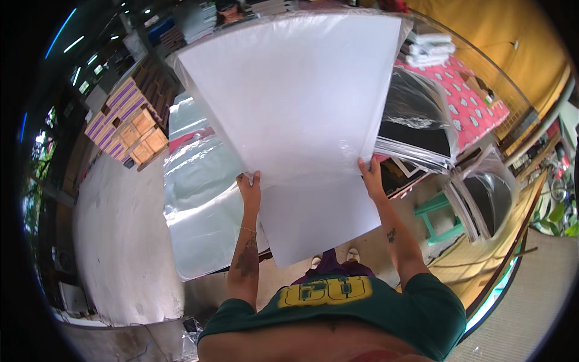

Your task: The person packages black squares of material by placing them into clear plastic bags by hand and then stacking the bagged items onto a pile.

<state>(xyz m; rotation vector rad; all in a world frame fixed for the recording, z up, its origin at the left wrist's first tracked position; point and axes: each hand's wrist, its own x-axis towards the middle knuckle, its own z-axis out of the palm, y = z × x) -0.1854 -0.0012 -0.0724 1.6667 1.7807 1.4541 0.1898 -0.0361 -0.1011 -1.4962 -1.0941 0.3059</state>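
Note:
A large white sheet [295, 84] in a clear plastic sleeve is held up in front of me, tilted away. My left hand [249, 183] pinches the sleeve at its near left corner, thumb and fingers closed. At the near right corner, my right hand [370, 173] grips it in the same way. Below the sleeve's near edge, between my forearms, a second white panel [319, 220] shows; whether it joins the upper sheet I cannot tell. Clear plastic sleeves [202, 211] lie spread on the table to the left, partly under the raised sheet.
To the right are plastic-wrapped black-and-white panels [416, 127] on a pink patterned cloth [467, 96]. A green stool [439, 217] stands below, beside another wrapped bundle [482, 196]. Stacked boxes [129, 120] stand at far left on the concrete floor [123, 235]. Another person [228, 11] is beyond the sheet.

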